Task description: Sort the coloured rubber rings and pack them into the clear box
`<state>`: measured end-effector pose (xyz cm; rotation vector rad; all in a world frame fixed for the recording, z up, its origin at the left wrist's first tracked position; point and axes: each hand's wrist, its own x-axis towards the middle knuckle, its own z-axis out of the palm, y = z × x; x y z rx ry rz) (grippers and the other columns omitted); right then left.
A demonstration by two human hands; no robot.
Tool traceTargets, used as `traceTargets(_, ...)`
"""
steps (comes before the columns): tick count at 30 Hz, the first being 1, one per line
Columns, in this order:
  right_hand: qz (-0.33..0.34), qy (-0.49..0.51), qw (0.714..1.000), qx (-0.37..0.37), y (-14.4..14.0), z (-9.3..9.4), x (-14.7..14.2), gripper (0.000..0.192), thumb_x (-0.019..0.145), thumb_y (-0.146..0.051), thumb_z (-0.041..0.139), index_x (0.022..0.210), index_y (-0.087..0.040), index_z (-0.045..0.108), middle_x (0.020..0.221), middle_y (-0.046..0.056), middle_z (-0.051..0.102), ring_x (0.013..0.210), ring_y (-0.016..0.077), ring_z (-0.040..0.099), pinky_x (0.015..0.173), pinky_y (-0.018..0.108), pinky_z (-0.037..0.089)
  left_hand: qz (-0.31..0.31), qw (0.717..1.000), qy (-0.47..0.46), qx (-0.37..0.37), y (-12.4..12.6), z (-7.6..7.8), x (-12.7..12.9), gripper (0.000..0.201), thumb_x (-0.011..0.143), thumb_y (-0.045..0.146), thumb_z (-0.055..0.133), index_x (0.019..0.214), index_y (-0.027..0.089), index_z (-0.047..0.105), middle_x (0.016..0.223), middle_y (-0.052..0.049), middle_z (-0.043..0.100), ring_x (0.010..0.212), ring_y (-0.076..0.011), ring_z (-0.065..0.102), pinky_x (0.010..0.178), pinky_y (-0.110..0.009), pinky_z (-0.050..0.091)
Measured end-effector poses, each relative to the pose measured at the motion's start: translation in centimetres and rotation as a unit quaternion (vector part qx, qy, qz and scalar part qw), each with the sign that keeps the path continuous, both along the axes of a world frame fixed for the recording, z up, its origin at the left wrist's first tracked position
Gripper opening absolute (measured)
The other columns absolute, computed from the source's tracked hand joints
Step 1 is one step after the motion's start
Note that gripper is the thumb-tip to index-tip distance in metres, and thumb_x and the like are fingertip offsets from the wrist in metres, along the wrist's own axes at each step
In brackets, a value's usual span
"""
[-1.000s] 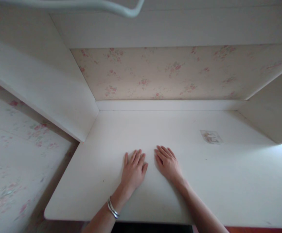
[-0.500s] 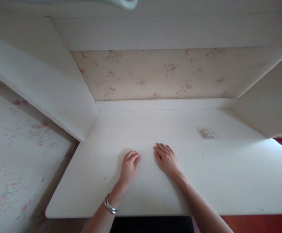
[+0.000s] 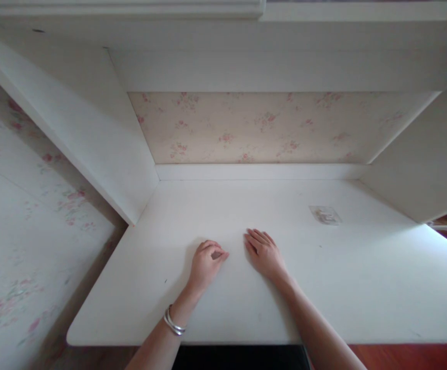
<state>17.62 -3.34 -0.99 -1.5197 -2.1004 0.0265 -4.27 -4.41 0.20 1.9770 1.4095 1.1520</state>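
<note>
- Since a second ago: left hand (image 3: 205, 263) curled from flat and spread into a loose fist, fingers tucked under; right hand (image 3: 264, 253) unchanged in pose and place; view tipped upward a little, showing more of the shelf underside at the top.
- Left hand now: knuckles up, fingertips folded against the palm and the thumb tip showing at the right side, resting on the white desk top (image 3: 362, 288); closed on itself, nothing seen inside the fold.
- Silver bracelet (image 3: 172, 324) around the left wrist, near the front edge of the desk.
- Right hand now: flat, palm down, fingers straight and close together, pointing up and to the left; open, holding nothing, lying on the desk surface.
- Both hands near the middle of the desk, just beside each other but apart, a narrow strip of bare surface between them.
- Small pale sticker or label patch (image 3: 325, 215) stuck flat on the desk, to the right and farther back, well apart from the right hand; print too faint to read.
- White side panel (image 3: 92, 128) rising at the left of the desk, another at the right.
- Floral wallpaper (image 3: 262, 128) on the back wall behind the desk and also on the wall at far left.
- Strip of reddish floor at the lower right edge.
</note>
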Motion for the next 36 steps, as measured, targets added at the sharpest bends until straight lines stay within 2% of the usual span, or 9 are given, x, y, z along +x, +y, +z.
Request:
traceTargets(6, 0.001, -0.011, 1.0, -0.003, 0.01, -0.18, 0.14, 0.033, 0.094, -0.032, 0.039, 0.118, -0.028, 0.062, 0.128, 0.004, 0.058, 0.121, 0.022, 0.051, 0.104, 0.047, 0.037, 0.006, 1.0, 0.016, 0.004, -0.08, 0.59, 0.15, 0.026, 0.089, 0.034, 0.051, 0.074, 0.018, 0.065, 0.079, -0.005, 0.065, 0.079, -0.0177, 0.059, 0.077, -0.033, 0.049)
traceTargets(11, 0.005, -0.017, 1.0, -0.01, 0.22, -0.5, 0.37, 0.034, 0.095, -0.033, 0.038, 0.119, -0.029, 0.062, 0.129, 0.004, 0.058, 0.121, 0.0222, 0.051, 0.103, 0.048, 0.038, 0.001, 1.0, 0.004, 0.019, 0.16, 0.18, 0.06, 0.021, 0.09, 0.02, 0.046, 0.094, 0.019, 0.066, 0.094, -0.006, 0.065, 0.09, -0.0177, 0.061, 0.083, -0.032, 0.05)
traceTargets(14, 0.009, -0.012, 1.0, -0.007, 0.31, -0.56, 0.45, 0.033, 0.094, -0.033, 0.039, 0.118, -0.029, 0.062, 0.128, 0.004, 0.058, 0.121, 0.0224, 0.052, 0.103, 0.048, 0.039, 0.005, 1.0, -0.004, 0.021, 0.23, -0.03, -0.03, 0.026, 0.085, 0.01, 0.046, 0.101, 0.02, 0.064, 0.1, -0.006, 0.064, 0.092, -0.0169, 0.061, 0.084, -0.031, 0.05)
traceTargets(18, 0.01, -0.007, 1.0, -0.007, 0.36, -0.54, 0.46, 0.033, 0.094, -0.033, 0.04, 0.117, -0.029, 0.063, 0.127, 0.003, 0.059, 0.12, 0.0225, 0.052, 0.103, 0.049, 0.039, -0.007, 1.0, 0.01, 0.015, 0.09, 0.17, -0.03, 0.026, 0.081, 0.005, 0.046, 0.083, 0.02, 0.067, 0.087, -0.004, 0.064, 0.087, -0.017, 0.06, 0.083, -0.033, 0.049)
traceTargets(22, 0.006, -0.003, 1.0, -0.011, 0.43, -0.58, 0.45, 0.032, 0.093, -0.033, 0.041, 0.116, -0.029, 0.063, 0.127, 0.003, 0.059, 0.12, 0.0221, 0.052, 0.103, 0.048, 0.039, -0.007, 1.0, 0.008, 0.015, 0.06, 0.34, 0.05, 0.027, 0.075, 0.0, 0.045, 0.067, 0.02, 0.063, 0.081, -0.003, 0.062, 0.085, -0.0174, 0.057, 0.081, -0.033, 0.047)
traceTargets(36, 0.003, 0.006, 0.999, -0.035, 0.82, -0.66, 0.75, 0.034, 0.092, -0.036, 0.041, 0.113, -0.027, 0.066, 0.126, 0.003, 0.06, 0.12, 0.0216, 0.052, 0.104, 0.044, 0.037, -0.02, 0.999, -0.029, -0.024, 0.67, -0.38, -0.05, 0.029, 0.07, -0.002, 0.04, 0.061, 0.019, 0.057, 0.079, -0.002, 0.062, 0.084, -0.016, 0.054, 0.081, -0.03, 0.042)
